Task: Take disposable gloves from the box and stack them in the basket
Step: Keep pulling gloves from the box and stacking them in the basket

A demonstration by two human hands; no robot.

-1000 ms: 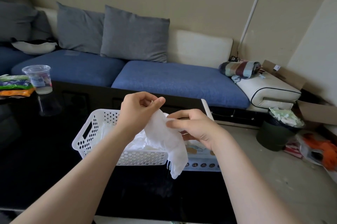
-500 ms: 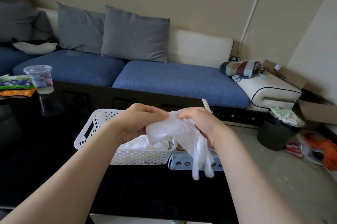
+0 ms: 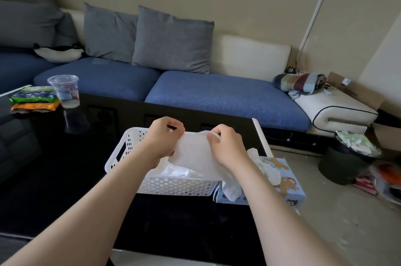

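Dark glossy tabletop (image 3: pixel 65 179) fills the lower left of the frame, with a blue sofa (image 3: pixel 217 94) behind it. Just below centre, a thin white glove (image 3: pixel 193 153) is held spread in the air over the right end of the white perforated basket (image 3: pixel 173 187). Its finger end droops to the lower right, across the gap between basket and box. The left hand (image 3: pixel 162 137) pinches the glove's top edge at one corner, fingers curled on it. The right hand (image 3: pixel 225 146) pinches the opposite corner, so both are clamped on the same sheet.

The glove looks almost weightless, limp and a little slick. It would likely crumple or fold on itself if let go at one side, and could tear if pulled hard. Holding it by the two top corners under light tension seems the best way to lay it flat.

Crumpled white gloves (image 3: pixel 175 171) already lie inside the basket. Touching the basket's right end is the pale blue box (image 3: pixel 288 181), with another glove (image 3: pixel 267 168) puffing out of its top. At the upper left stand a clear plastic cup (image 3: pixel 65 90) and snack packets (image 3: pixel 34 101).
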